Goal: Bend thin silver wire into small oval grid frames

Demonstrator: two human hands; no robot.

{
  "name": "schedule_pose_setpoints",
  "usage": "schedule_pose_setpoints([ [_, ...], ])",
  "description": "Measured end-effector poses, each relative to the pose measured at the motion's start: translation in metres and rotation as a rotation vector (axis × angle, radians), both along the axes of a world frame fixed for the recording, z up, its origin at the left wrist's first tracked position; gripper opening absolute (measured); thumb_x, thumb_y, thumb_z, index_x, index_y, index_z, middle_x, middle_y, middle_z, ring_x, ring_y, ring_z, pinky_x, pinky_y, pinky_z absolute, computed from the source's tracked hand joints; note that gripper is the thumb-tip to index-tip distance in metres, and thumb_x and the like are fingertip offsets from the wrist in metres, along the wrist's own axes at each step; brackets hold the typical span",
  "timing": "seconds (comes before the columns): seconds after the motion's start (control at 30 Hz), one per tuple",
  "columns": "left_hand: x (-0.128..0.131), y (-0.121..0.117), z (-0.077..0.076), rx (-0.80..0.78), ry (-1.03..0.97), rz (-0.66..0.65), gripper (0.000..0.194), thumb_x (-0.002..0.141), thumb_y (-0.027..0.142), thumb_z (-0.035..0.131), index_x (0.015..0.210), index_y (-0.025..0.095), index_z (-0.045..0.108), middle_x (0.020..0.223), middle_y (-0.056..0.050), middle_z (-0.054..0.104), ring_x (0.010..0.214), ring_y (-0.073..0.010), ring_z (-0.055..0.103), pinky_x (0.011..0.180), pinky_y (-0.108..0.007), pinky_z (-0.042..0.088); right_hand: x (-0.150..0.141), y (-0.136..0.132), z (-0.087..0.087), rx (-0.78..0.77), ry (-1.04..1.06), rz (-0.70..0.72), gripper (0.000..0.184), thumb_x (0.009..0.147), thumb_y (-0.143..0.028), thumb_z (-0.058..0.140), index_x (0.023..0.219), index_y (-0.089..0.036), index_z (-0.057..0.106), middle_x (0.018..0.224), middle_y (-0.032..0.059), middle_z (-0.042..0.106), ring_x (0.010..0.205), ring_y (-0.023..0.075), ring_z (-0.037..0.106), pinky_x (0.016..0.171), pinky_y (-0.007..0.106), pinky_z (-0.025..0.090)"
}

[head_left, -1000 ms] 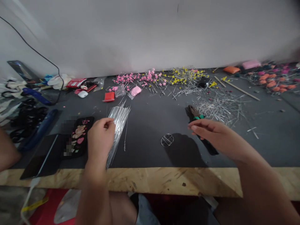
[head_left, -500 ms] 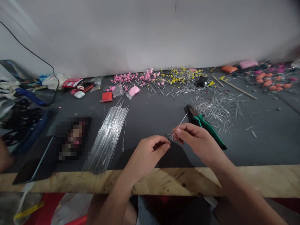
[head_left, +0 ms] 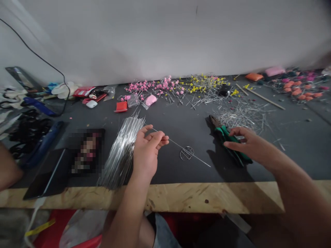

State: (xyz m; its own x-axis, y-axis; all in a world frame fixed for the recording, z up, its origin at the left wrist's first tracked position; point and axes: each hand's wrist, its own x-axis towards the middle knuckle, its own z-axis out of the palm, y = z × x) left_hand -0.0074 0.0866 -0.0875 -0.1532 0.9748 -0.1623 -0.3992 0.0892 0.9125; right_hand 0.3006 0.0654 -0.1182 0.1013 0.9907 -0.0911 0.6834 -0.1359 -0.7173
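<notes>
The left hand is closed in a pinch, thumb against fingers, gripping a thin, straight silver wire near its upper end. The wire slants down to the right, its lower part crossing, in view, a small round silver wire frame with thin bars across it; whether the two touch is not clear. The frame sits between the hands, over the dark grey surface.

The right hand is partly open, thumb and fingers apart and curved, with nothing gripped between them. It is at the pliers with green handles and dark metal jaws; contact with the handles cannot be told.

Just beside the left hand, a long bundle of straight silver wires lies aslant on the surface. Beyond the pliers is a loose pile of short silver wires. Near the wall lie wires with pink tips and, to their right, wires with yellow tips. A flat, square red packet lies beyond the bundle.
</notes>
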Motion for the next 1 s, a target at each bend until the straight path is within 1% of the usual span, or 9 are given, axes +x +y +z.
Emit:
schedule_pose_setpoints([
  [0.07, 0.001, 0.001, -0.002, 0.039, 0.026, 0.045, 0.074, 0.070, 0.015, 0.076, 0.133, 0.023, 0.037, 0.070, 0.004, 0.065, 0.067, -0.0134, 0.067, 0.066, -0.026, 0.054, 0.003, -0.001, -0.012, 0.016, -0.137, 0.032, 0.036, 0.066, -0.052, 0.071, 0.087, -0.024, 0.060, 0.113, 0.0104, 0.056, 0.108, 0.0337, 0.050, 0.089, 0.047, 0.041],
  [0.13, 0.002, 0.001, -0.003, 0.060, 0.044, 0.066, 0.092, 0.071, 0.014, 0.074, 0.145, 0.027, 0.021, 0.070, 0.005, 0.065, 0.068, -0.0136, 0.067, 0.067, -0.027, 0.055, 0.003, -0.001, -0.021, 0.028, -0.193, 0.038, 0.038, 0.065, -0.052, 0.071, 0.089, -0.025, 0.059, 0.117, 0.0103, 0.053, 0.114, 0.0355, 0.047, 0.095, 0.050, 0.038],
  [0.23, 0.002, 0.003, -0.002, 0.060, 0.055, 0.063, 0.102, 0.072, 0.013, 0.073, 0.150, 0.031, 0.009, 0.069, 0.006, 0.064, 0.068, -0.0133, 0.068, 0.068, -0.026, 0.056, -0.002, 0.000, -0.026, -0.008, -0.226, 0.011, 0.042, 0.065, -0.052, 0.069, 0.096, -0.025, 0.058, 0.117, 0.0114, 0.051, 0.112, 0.0359, 0.048, 0.093, 0.050, 0.039],
  [0.47, 0.000, 0.006, -0.004, 0.059, 0.049, -0.023, 0.118, 0.072, 0.009, 0.074, 0.148, 0.036, -0.011, 0.069, 0.007, 0.064, 0.066, -0.0137, 0.070, 0.068, -0.028, 0.059, -0.014, 0.007, -0.021, -0.037, -0.232, -0.060, 0.045, 0.068, -0.042, 0.065, 0.109, -0.024, 0.057, 0.110, 0.0118, 0.056, 0.105, 0.0352, 0.052, 0.087, 0.049, 0.042],
  [0.6, 0.000, 0.005, -0.004, 0.055, 0.024, -0.043, 0.119, 0.071, 0.008, 0.075, 0.149, 0.035, -0.010, 0.072, 0.007, 0.064, 0.065, -0.0135, 0.069, 0.066, -0.027, 0.059, -0.020, 0.004, -0.010, 0.064, -0.178, -0.084, 0.039, 0.071, -0.040, 0.063, 0.107, -0.024, 0.061, 0.119, 0.0120, 0.056, 0.115, 0.0360, 0.047, 0.095, 0.051, 0.037],
  [0.67, 0.002, 0.005, -0.004, 0.052, 0.004, -0.034, 0.118, 0.070, 0.009, 0.076, 0.149, 0.034, -0.008, 0.072, 0.007, 0.064, 0.065, -0.0136, 0.070, 0.067, -0.027, 0.058, -0.027, -0.001, 0.002, 0.136, -0.074, -0.055, 0.034, 0.076, -0.044, 0.060, 0.103, -0.024, 0.064, 0.127, 0.0104, 0.053, 0.119, 0.0333, 0.046, 0.096, 0.047, 0.038],
  [0.73, 0.004, 0.005, -0.004, 0.049, -0.012, -0.021, 0.116, 0.070, 0.010, 0.077, 0.149, 0.033, -0.005, 0.071, 0.007, 0.064, 0.067, -0.0139, 0.070, 0.068, -0.027, 0.058, -0.038, -0.009, 0.017, 0.026, 0.134, 0.028, 0.035, 0.082, -0.049, 0.057, 0.106, -0.025, 0.064, 0.110, 0.0079, 0.063, 0.098, 0.0263, 0.058, 0.082, 0.039, 0.046],
  [0.83, 0.007, 0.005, -0.004, 0.047, -0.022, -0.005, 0.111, 0.069, 0.013, 0.078, 0.149, 0.032, 0.002, 0.071, 0.007, 0.064, 0.068, -0.0143, 0.070, 0.071, -0.029, 0.058, -0.056, -0.018, 0.032, -0.198, 0.352, 0.242, 0.032, 0.084, -0.050, 0.057, 0.100, -0.024, 0.067, 0.089, 0.0054, 0.068, 0.082, 0.0214, 0.061, 0.072, 0.033, 0.048],
  [1.0, 0.007, 0.005, -0.006, 0.044, -0.021, -0.008, 0.086, 0.069, 0.012, 0.077, 0.139, 0.028, 0.029, 0.073, 0.006, 0.064, 0.069, -0.0147, 0.070, 0.071, -0.030, 0.057, -0.071, -0.019, 0.036, -0.192, 0.327, 0.292, 0.024, 0.086, -0.043, 0.057, 0.088, -0.022, 0.069, 0.073, 0.0018, 0.064, 0.069, 0.0166, 0.058, 0.062, 0.029, 0.046],
])
